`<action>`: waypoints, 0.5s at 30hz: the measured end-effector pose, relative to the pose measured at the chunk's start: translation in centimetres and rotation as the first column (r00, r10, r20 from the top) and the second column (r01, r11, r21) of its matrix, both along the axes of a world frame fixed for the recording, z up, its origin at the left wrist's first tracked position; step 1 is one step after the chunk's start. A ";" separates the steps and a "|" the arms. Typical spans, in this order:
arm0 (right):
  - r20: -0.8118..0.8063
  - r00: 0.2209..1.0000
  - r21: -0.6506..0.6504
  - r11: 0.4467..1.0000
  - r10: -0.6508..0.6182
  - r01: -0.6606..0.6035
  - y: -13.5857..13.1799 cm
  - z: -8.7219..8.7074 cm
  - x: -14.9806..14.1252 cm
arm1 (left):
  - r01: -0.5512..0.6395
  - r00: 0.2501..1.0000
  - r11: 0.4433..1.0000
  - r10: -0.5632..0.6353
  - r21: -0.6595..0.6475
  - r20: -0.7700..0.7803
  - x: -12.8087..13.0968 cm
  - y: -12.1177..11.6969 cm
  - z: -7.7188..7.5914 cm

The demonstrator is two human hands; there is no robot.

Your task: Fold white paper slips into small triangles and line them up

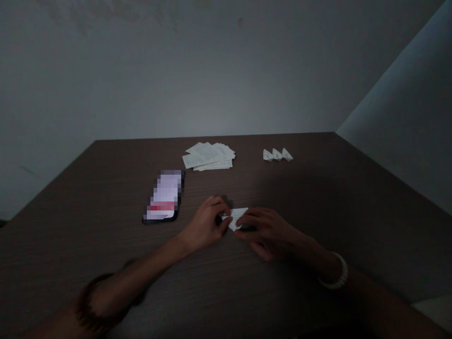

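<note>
A small folded piece of white paper [234, 225] lies at the middle of the dark table, between both hands. My left hand [210, 219] pinches its left corner between thumb and forefinger. From the other side, my right hand [268, 230] has its curled fingers on the paper's right part, covering some of it. The paper's visible outline narrows to a point toward me. Farther back on the right stand three small folded white paper pieces [277, 155], side by side in a row.
Behind my left hand is a loose stack of printed paper slips [210, 155]. A phone [164, 195] with a lit, blurred screen lies to the left. The brown table [116, 169] meets a grey wall [212, 70] at its back edge.
</note>
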State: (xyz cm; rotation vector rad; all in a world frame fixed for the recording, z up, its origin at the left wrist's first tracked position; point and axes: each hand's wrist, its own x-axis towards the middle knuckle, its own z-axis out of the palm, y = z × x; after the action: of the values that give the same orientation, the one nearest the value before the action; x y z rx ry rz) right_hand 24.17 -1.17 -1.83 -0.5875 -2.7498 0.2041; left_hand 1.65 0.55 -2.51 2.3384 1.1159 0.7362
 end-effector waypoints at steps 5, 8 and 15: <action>-0.095 0.995 -0.063 0.998 -0.014 0.008 0.0 -0.4 0.1 | 0.011 1.000 1.000 -0.011 0.005 0.007 0.1 0.0 0.2; -0.212 0.976 -0.138 0.990 -0.042 0.012 0.2 -0.7 0.0 | 0.016 1.000 1.000 -0.016 0.024 0.004 0.0 0.0 0.1; -0.290 0.911 -0.207 0.948 -0.294 0.240 1.0 -1.1 -1.2 | 0.006 1.000 1.000 -0.006 0.024 0.004 -0.1 -0.2 -0.1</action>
State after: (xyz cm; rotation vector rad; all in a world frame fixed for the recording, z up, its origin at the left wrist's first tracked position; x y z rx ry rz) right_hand 23.02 -0.14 -2.90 -0.8856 -2.3252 0.4269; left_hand 1.56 0.36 -2.58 2.3584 1.1038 0.7560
